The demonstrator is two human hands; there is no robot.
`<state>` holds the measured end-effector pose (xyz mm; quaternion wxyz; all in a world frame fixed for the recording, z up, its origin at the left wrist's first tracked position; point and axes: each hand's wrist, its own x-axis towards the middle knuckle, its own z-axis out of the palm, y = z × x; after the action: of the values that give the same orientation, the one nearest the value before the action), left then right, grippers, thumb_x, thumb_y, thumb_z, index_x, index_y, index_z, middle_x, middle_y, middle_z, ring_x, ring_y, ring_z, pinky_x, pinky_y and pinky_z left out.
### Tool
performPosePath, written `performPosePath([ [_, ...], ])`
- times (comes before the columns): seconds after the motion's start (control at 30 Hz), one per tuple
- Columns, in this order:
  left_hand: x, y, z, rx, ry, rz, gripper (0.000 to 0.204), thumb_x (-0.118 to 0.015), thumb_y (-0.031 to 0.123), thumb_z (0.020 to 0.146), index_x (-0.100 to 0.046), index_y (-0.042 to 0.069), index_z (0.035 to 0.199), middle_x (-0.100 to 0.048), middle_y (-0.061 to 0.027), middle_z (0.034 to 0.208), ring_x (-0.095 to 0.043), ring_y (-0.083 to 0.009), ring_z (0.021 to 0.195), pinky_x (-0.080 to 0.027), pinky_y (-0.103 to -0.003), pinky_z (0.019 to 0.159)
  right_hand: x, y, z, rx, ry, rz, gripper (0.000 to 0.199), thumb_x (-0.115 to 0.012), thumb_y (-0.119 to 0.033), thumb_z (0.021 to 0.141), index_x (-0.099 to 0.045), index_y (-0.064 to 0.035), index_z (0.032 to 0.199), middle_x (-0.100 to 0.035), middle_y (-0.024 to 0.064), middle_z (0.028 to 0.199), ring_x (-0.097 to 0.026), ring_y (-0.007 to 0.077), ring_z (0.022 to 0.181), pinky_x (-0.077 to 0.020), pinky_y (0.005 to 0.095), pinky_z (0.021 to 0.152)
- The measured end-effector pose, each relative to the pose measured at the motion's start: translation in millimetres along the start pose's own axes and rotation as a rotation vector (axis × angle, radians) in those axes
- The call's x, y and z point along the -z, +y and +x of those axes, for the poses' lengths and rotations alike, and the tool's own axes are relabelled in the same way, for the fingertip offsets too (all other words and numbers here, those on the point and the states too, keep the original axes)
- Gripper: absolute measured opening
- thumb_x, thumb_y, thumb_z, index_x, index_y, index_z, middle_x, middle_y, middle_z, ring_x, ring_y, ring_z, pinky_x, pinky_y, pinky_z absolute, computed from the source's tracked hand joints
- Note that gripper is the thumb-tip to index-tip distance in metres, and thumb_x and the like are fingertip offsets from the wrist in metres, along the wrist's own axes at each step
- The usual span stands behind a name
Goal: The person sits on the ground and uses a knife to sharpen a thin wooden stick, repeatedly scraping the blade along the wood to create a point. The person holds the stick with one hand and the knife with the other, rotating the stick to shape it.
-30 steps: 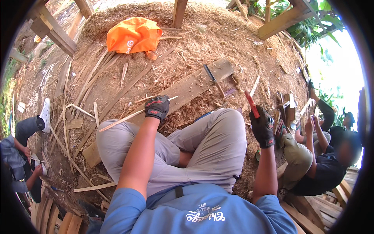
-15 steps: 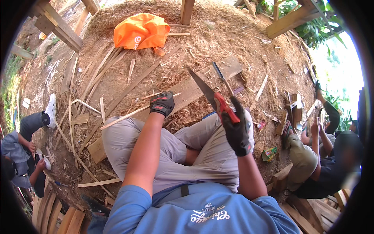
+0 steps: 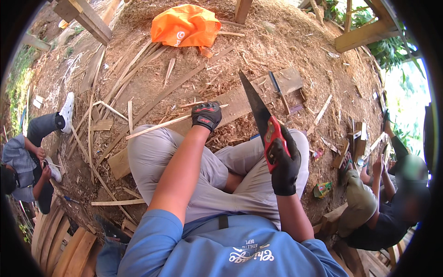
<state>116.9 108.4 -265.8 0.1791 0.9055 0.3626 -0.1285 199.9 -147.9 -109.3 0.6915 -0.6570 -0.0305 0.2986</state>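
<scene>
A hand saw (image 3: 263, 121) with a red handle and a dark blade is held in the right hand (image 3: 284, 166), which is gloved in black and closed firmly around the handle above the right thigh. The blade is pointed up and away from the body, its tip directed toward the far left, so that its long axis is slanted from the lap toward the wooden plank (image 3: 230, 104) lying on the ground just beyond the knees. The plank is laid diagonally, its far end up to the right and its near end down to the left past the left knee. A thin wooden strip (image 3: 173, 121) is laid along the plank, and the left hand (image 3: 206, 115), gloved in black and red, is pressed down on it with the fingers curled over it. The left hand is thus nearer to the plank; the saw is carried just right of it, not yet touching the wood as far as can be told. A second tool with a dark blade (image 3: 279, 92) is seen resting on the plank's far end. The ground is covered with sawdust and scattered offcuts. An orange bag (image 3: 184, 25) is lying farther off; its contents cannot be seen. Other people are seated at the left and right edges.
</scene>
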Motion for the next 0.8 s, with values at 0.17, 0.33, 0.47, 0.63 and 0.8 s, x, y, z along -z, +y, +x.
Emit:
performPosePath([
  [0.17,-9.7,-4.1,0.5,-0.09,0.125,0.06,0.029,-0.048,0.023,0.096,-0.074,0.01,0.099,-0.076,-0.0164,0.097,-0.074,-0.0349,0.092,-0.057,-0.05,0.077,-11.8,-21.7,-15.7,0.076,-0.092,-0.421,0.05,-0.064,-0.019,0.099,-0.056,0.0013,0.145,-0.066,0.0139,0.132,-0.063,0.0193,0.116,-0.0497,0.0325,0.098],
  [0.33,-10.4,0.6,2.8,-0.091,0.138,0.028,0.028,-0.048,0.02,0.096,-0.074,0.011,0.099,-0.076,-0.0169,0.101,-0.074,-0.0342,0.094,-0.057,-0.049,0.079,-10.2,16.1,-1.8,-0.096,-0.208,-0.329,0.049,-0.064,-0.02,0.1,-0.058,-0.0003,0.144,-0.067,0.0131,0.13,-0.065,0.016,0.105,-0.0532,0.0308,0.09],
  [0.47,-5.9,-0.5,3.0,-0.097,0.102,0.045,0.028,-0.047,0.019,0.095,-0.072,0.009,0.103,-0.075,-0.0197,0.102,-0.073,-0.0372,0.095,-0.057,-0.051,0.081,-4.8,35.2,5.9,-0.018,-0.172,-0.323,0.053,-0.062,-0.027,0.1,-0.057,0.0019,0.144,-0.065,0.0175,0.136,-0.061,0.0224,0.123,-0.0482,0.0357,0.103],
  [0.63,-1.5,-1.8,7.8,-0.049,0.007,0.045,0.03,-0.049,0.024,0.096,-0.073,0.007,0.1,-0.075,-0.0197,0.104,-0.073,-0.0385,0.098,-0.057,-0.051,0.081,2.8,45.9,8.9,0.002,-0.192,-0.344,0.055,-0.062,-0.03,0.1,-0.057,0.002,0.144,-0.065,0.0177,0.136,-0.062,0.0231,0.122,-0.0487,0.0362,0.103],
  [0.8,-2.9,-0.9,5.7,-0.026,0.012,0.041,0.028,-0.049,0.025,0.097,-0.073,0.01,0.103,-0.075,-0.0187,0.105,-0.072,-0.0386,0.098,-0.056,-0.052,0.082,-0.5,33.2,2.4,-0.083,-0.178,-0.291,0.055,-0.063,-0.03,0.1,-0.057,0.0011,0.144,-0.066,0.0122,0.129,-0.063,0.0165,0.107,-0.0526,0.0314,0.089],
])
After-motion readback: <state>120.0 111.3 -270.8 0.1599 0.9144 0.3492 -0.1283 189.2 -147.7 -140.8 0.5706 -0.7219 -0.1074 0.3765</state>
